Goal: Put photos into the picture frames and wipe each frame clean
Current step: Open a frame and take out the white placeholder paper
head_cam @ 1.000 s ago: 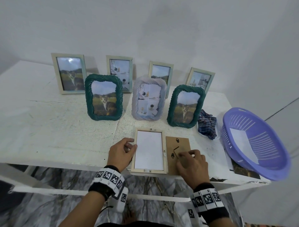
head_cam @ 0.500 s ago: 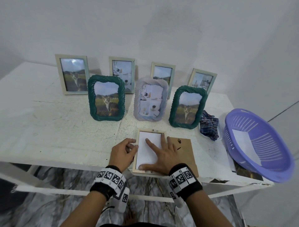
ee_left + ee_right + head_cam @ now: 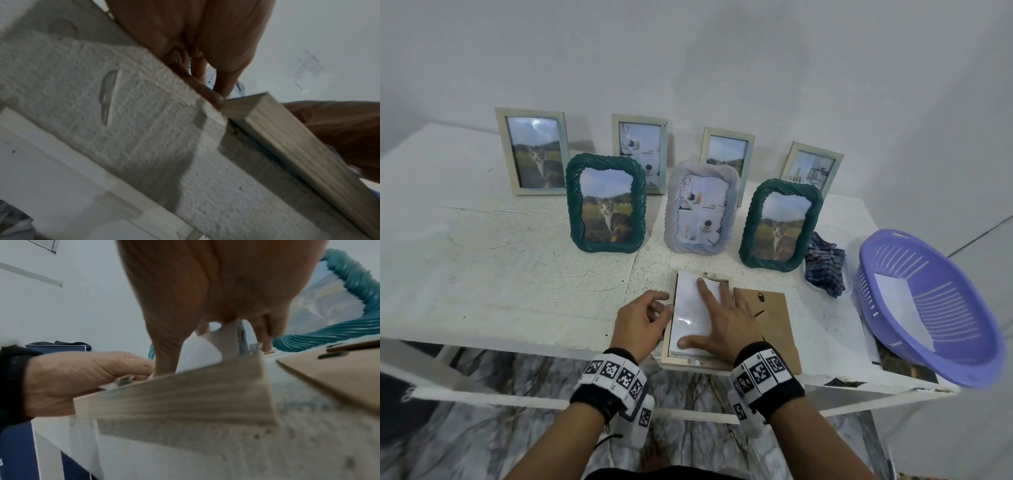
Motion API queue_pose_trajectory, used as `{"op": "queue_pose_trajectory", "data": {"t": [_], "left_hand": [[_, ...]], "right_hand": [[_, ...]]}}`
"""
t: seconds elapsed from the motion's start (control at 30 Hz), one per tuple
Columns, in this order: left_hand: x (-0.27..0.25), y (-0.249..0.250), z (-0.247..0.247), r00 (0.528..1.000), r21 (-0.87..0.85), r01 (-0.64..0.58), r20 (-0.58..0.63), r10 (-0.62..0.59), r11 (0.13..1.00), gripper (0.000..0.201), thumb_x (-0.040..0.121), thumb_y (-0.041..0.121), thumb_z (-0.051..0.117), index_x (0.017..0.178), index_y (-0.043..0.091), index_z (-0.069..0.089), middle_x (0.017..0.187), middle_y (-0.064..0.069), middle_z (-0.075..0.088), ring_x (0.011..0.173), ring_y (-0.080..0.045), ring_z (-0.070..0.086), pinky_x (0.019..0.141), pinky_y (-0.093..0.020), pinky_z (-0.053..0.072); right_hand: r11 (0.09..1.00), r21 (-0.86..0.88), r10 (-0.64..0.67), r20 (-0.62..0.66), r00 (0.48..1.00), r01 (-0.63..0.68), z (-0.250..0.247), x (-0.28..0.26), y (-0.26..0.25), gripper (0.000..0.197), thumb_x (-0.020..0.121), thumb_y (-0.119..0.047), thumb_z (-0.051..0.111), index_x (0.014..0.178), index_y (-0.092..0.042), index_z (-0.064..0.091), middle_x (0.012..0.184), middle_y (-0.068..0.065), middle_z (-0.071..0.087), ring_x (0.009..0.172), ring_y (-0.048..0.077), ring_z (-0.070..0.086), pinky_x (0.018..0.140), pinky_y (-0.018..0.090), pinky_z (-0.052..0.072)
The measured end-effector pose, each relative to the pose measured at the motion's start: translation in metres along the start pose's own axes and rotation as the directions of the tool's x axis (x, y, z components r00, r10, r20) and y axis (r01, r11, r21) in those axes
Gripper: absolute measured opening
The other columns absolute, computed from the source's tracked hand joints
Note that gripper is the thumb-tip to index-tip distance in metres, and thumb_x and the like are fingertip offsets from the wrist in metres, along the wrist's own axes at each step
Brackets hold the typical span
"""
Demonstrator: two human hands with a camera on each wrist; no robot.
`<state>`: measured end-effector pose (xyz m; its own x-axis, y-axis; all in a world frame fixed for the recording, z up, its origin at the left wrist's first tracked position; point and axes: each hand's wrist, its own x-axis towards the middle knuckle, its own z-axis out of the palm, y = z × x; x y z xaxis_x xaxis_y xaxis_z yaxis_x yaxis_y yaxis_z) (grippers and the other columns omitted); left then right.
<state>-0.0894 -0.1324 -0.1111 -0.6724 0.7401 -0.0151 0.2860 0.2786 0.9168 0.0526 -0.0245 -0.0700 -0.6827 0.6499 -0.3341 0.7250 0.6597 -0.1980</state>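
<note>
A pale wooden frame (image 3: 667, 346) lies face down at the table's front edge, with a white photo back (image 3: 688, 308) set in it. My right hand (image 3: 722, 318) presses flat on the photo, its fingers spread and straight. My left hand (image 3: 649, 313) sits at the frame's left side, fingers curled and gripping that edge. In the left wrist view its fingertips (image 3: 216, 97) meet the frame's corner (image 3: 277, 129). The brown backing board (image 3: 774, 318) lies just right of the frame; the right wrist view shows it (image 3: 339, 378) beside the frame (image 3: 185, 394).
Filled frames stand behind: two green ones (image 3: 606, 209) (image 3: 780, 224), a lilac one (image 3: 702, 212) and several pale ones at the wall. A checked cloth (image 3: 825, 269) lies to the right, next to a purple basket (image 3: 969, 359) holding a sheet.
My right hand left the backing board, came onto the photo and now reaches slightly farther up it. My left hand stayed at the frame's left edge.
</note>
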Motion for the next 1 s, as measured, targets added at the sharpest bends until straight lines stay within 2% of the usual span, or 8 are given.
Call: {"op": "queue_pose_trajectory", "data": {"t": [0.2, 0.37, 0.53, 0.63, 0.7, 0.77, 0.87, 1.0], "left_hand": [[-0.001, 0.002, -0.001, 1.0, 0.007, -0.015, 0.012, 0.015, 1.0, 0.018, 0.088, 0.021, 0.068, 0.105, 0.017, 0.068, 0.079, 0.0, 0.066, 0.062, -0.014, 0.063, 0.052, -0.028, 0.057], [-0.013, 0.031, -0.009, 0.99, -0.063, -0.132, -0.059, 0.128, 0.989, 0.034, 0.089, 0.05, 0.055, 0.114, 0.028, 0.061, 0.095, 0.013, 0.066, 0.085, -0.001, 0.061, 0.072, -0.022, 0.051], [-0.017, 0.064, 0.008, 0.988, -0.194, -0.109, 0.087, 0.127, 0.975, 0.046, 0.088, 0.014, 0.065, 0.125, 0.035, 0.047, 0.082, 0.011, 0.067, 0.074, -0.002, 0.062, 0.07, -0.011, 0.046], [-0.012, 0.063, 0.015, 0.997, -0.201, -0.056, 0.046, 0.066, 0.978, 0.032, 0.089, 0.011, 0.062, 0.111, 0.032, 0.052, 0.087, 0.008, 0.069, 0.078, -0.003, 0.063, 0.071, -0.014, 0.045], [-0.012, 0.062, 0.019, 0.996, -0.125, -0.05, 0.066, 0.058, 0.991, 0.021, 0.091, 0.014, 0.06, 0.105, 0.03, 0.056, 0.095, 0.01, 0.067, 0.086, -0.004, 0.063, 0.074, -0.017, 0.045], [-0.015, 0.066, 0.023, 0.988, 0.001, -0.11, 0.107, 0.109, 0.994, 0.011, 0.095, 0.025, 0.057, 0.104, 0.027, 0.062, 0.11, 0.009, 0.062, 0.097, -0.004, 0.061, 0.081, -0.018, 0.045], [-0.024, 0.082, 0.028, 0.969, -0.122, -0.093, 0.216, 0.118, 0.988, 0.033, 0.097, 0.047, 0.036, 0.108, 0.031, 0.063, 0.118, 0.01, 0.059, 0.11, -0.001, 0.056, 0.091, -0.019, 0.043], [-0.033, 0.101, 0.031, 0.953, -0.372, 0.01, 0.285, 0.104, 0.928, 0.042, 0.1, 0.044, 0.027, 0.126, 0.031, 0.058, 0.121, 0.018, 0.064, 0.116, 0.005, 0.055, 0.097, -0.017, 0.041]], "right_hand": [[0.989, 0.134, -0.024, -0.229, 0.973, 0.056, -0.004, -0.009, -0.001, 0.099, 0.07, -0.071, 0.063, 0.149, -0.037, 0.013, 0.148, 0.0, 0.038, 0.132, 0.027, 0.032, 0.108, 0.039, 0.031], [0.927, 0.367, 0.005, -0.227, 0.974, 0.081, -0.012, -0.031, 0.003, 0.107, 0.068, -0.061, 0.074, 0.149, -0.044, 0.005, 0.16, -0.001, 0.0, 0.145, 0.021, 0.01, 0.114, 0.036, 0.023], [0.878, 0.451, -0.008, -0.329, 0.944, 0.164, -0.012, -0.049, 0.011, 0.102, 0.072, -0.048, 0.077, 0.146, -0.046, 0.007, 0.158, -0.001, -0.019, 0.146, 0.014, 0.006, 0.112, 0.029, 0.026], [0.85, 0.482, 0.057, -0.487, 0.871, 0.214, -0.013, -0.054, 0.021, 0.072, 0.086, -0.039, 0.061, 0.144, -0.049, 0.02, 0.158, 0.005, 0.015, 0.138, 0.011, 0.022, 0.108, 0.027, 0.03], [0.739, 0.617, 0.126, -0.52, 0.845, 0.27, -0.014, -0.054, 0.024, 0.062, 0.085, -0.034, 0.049, 0.139, -0.055, 0.027, 0.124, 0.0, 0.053, 0.113, 0.021, 0.05, 0.094, 0.042, 0.047], [0.627, 0.693, 0.119, -0.537, 0.835, 0.356, -0.018, -0.055, 0.021, 0.063, 0.086, -0.034, 0.049, 0.14, -0.055, 0.026, 0.099, 0.003, 0.059, 0.084, 0.019, 0.059, 0.077, 0.044, 0.054], [0.501, 0.735, 0.008, -0.531, 0.848, 0.456, -0.022, -0.058, 0.017, 0.066, 0.091, -0.045, 0.055, 0.147, -0.045, 0.02, 0.12, -0.003, 0.064, 0.1, 0.012, 0.065, 0.077, 0.034, 0.056], [0.454, 0.762, 0.04, -0.535, 0.844, 0.461, -0.023, -0.066, 0.021, 0.047, 0.093, -0.042, 0.055, 0.137, -0.03, 0.047, 0.123, -0.011, 0.063, 0.106, 0.009, 0.061, 0.074, 0.027, 0.056]]}}
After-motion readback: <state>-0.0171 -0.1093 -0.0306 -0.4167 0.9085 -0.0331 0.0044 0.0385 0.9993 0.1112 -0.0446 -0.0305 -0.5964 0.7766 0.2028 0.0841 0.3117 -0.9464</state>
